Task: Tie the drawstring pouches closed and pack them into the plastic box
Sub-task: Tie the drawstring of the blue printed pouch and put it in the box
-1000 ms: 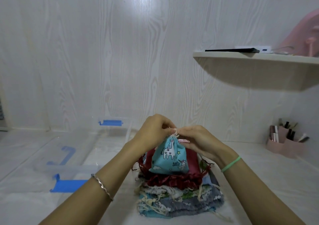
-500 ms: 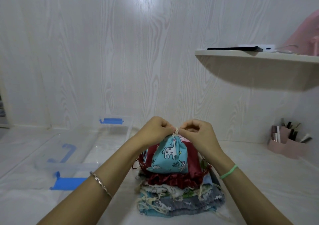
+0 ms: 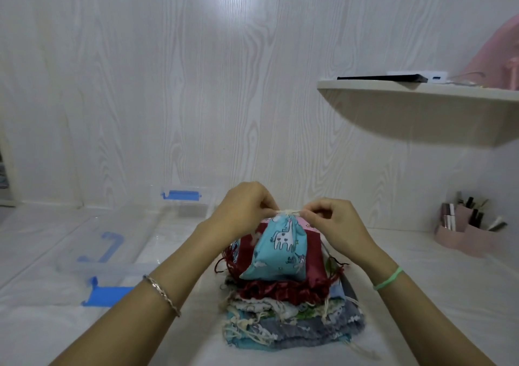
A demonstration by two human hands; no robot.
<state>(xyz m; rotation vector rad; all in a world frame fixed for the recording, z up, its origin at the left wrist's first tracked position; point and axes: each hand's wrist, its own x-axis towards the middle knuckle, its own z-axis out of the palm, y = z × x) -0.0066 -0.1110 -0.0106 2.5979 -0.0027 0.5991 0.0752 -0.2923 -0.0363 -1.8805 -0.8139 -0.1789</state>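
Left hand [image 3: 247, 211] and right hand [image 3: 337, 222] each pinch an end of the cream cord drawstring [image 3: 289, 212] at the gathered neck of the light-blue unicorn-print fabric pouch [image 3: 278, 250], fingers curled, cord taut between them — likely to cinch the knot. Pouch hangs upright over the stack of flat fabric pouches [image 3: 292, 318], so the neck is free to work; clear plastic box with blue latches [image 3: 112, 295] sits open just left — handy for packing.

This looks like a room in a home, likely a bedroom or dressing corner: pale wood-grain wall panels [image 3: 140, 84], a wall shelf [image 3: 407, 93] holding a flat dark device [image 3: 382, 78] and white charger [image 3: 436, 77], a pink organizer [image 3: 466, 239] of cosmetics, and a plastic box [image 3: 193, 208].
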